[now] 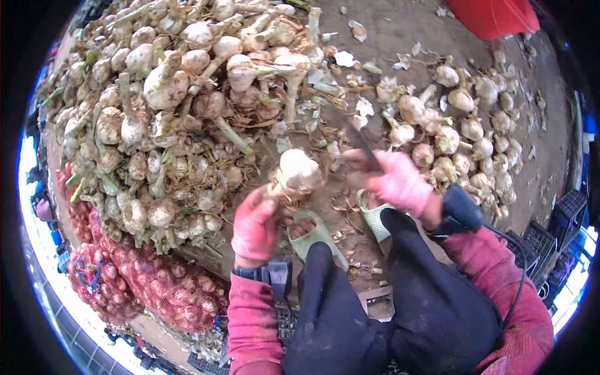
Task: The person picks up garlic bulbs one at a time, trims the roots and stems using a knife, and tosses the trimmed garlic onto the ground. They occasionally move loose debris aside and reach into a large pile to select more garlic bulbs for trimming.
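Clearly, two hands are at work over a dirt-strewn floor (400, 28), each with a pink glove. The left hand (257, 217) is partly closed, its fingers curled about the stem end of one garlic bulb (301, 172). That bulb sits up off the floor in the middle of the scene, between the two heaps, its pale round end turned away from the fingers. The right hand (399, 181) is closed around one dark tool (367, 150), long and narrow like a knife; its far end is blurred, and it points far and to the left, apart from the bulb.

Two heaps of garlic lie on the floor. The large heap (169, 90) fills the far left, with too many bulbs to count, many with long stems. The small heap (462, 134) spreads to the right, a few dozen bulbs. Scraps of peel and cut stem are scattered between them.

At the near left are at least two red mesh sacks (172, 284), full of bulbs. One red tub (494, 15) stands at the far right, and several dark crates (567, 209) line the right edge. Two pale green sandals (320, 234) are on the person's feet, one beneath each hand. Two black bands (281, 275) circle the wrists, one on each.
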